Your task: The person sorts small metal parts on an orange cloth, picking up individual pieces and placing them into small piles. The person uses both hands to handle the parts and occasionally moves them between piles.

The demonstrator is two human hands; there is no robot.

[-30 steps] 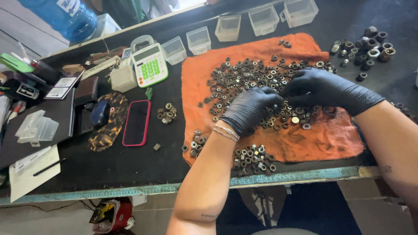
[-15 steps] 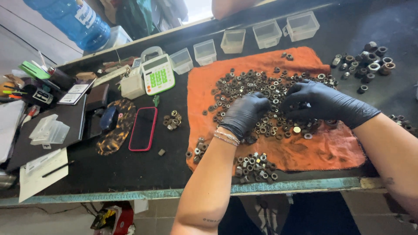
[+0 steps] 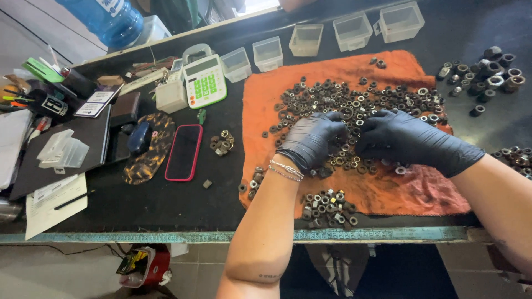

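Both of my hands wear black gloves and rest on a pile of dark metal nuts [image 3: 354,102] spread over an orange cloth [image 3: 410,191]. My left hand [image 3: 313,139] lies palm down on the nuts, fingers curled toward the middle of the pile. My right hand [image 3: 402,138] sits just to its right, fingertips meeting the left hand's over the nuts. Whether either hand pinches a nut is hidden by the fingers. A smaller heap of nuts [image 3: 328,209] lies on the cloth near the front edge.
Several clear plastic boxes [image 3: 306,40] line the back. Larger nuts [image 3: 482,75] sit at the right, a small cluster [image 3: 221,143] left of the cloth. A green calculator [image 3: 204,82], a red-cased phone [image 3: 184,151], papers and tools fill the left. The table edge [image 3: 166,237] runs in front.
My hands have drawn closer together on the pile, the right one sliding left toward the left one. The view has shifted slightly.
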